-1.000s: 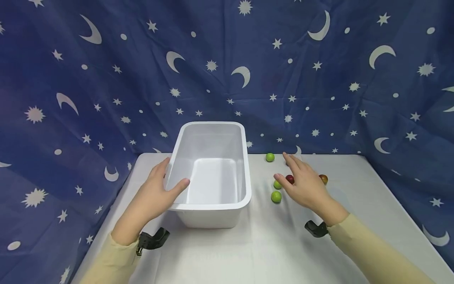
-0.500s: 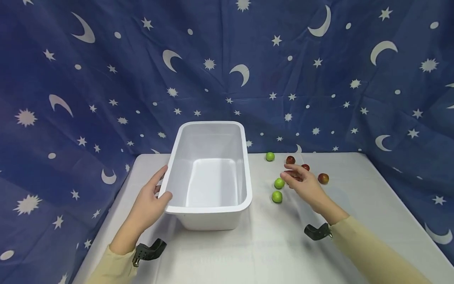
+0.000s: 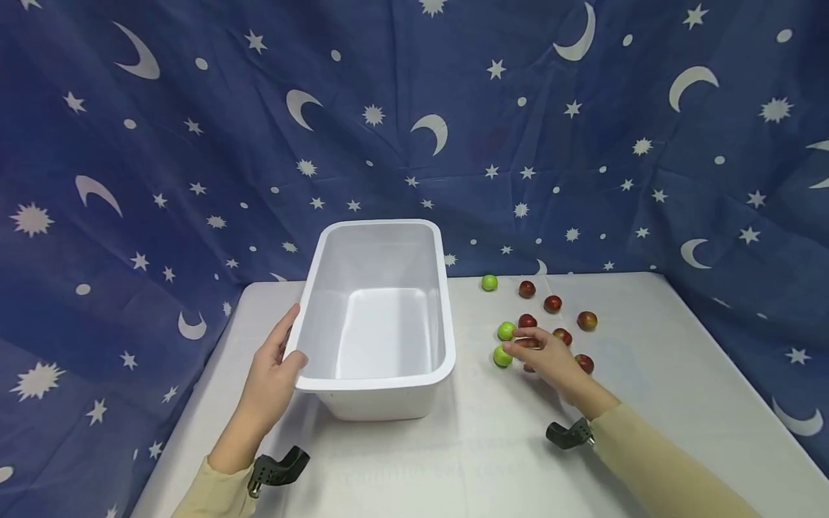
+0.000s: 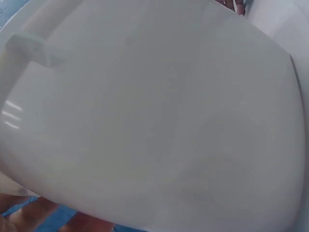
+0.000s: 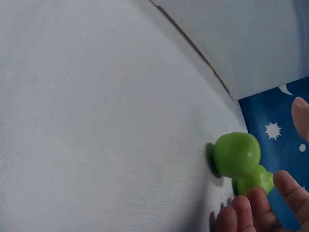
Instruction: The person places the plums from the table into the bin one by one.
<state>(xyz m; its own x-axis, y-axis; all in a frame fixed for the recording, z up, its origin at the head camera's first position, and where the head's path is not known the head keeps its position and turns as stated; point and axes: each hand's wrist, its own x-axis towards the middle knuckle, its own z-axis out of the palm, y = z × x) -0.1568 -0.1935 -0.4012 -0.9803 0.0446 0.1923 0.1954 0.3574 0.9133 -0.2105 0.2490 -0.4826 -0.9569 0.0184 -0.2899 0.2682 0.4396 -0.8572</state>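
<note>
In the head view a deep white plastic tub (image 3: 385,403) stands left of the middle. My left hand (image 3: 267,385) holds its left rim near the front corner, thumb at the rim and fingers along the outside. The left wrist view is mostly filled by the tub's wall (image 4: 159,111). My right hand (image 3: 558,365) hovers among small round fruits, fingers bent and spread from the thumb, with nothing held. Its fingertips are close to the nearer green fruit (image 3: 501,356), also visible as a green fruit (image 5: 236,154) in the right wrist view. Another green fruit (image 3: 506,331) lies just behind.
A third green fruit (image 3: 489,283) lies at the back. Several dark red fruits, such as one red fruit (image 3: 587,321), lie around the right hand, which partly covers some. A white-covered table (image 3: 440,467) meets a blue star-and-moon curtain (image 3: 388,151) behind.
My left hand has gone from over the tub's opening to its left rim and taken hold. My right hand has moved nearer to me, fingers bending more, uncovering several red fruits.
</note>
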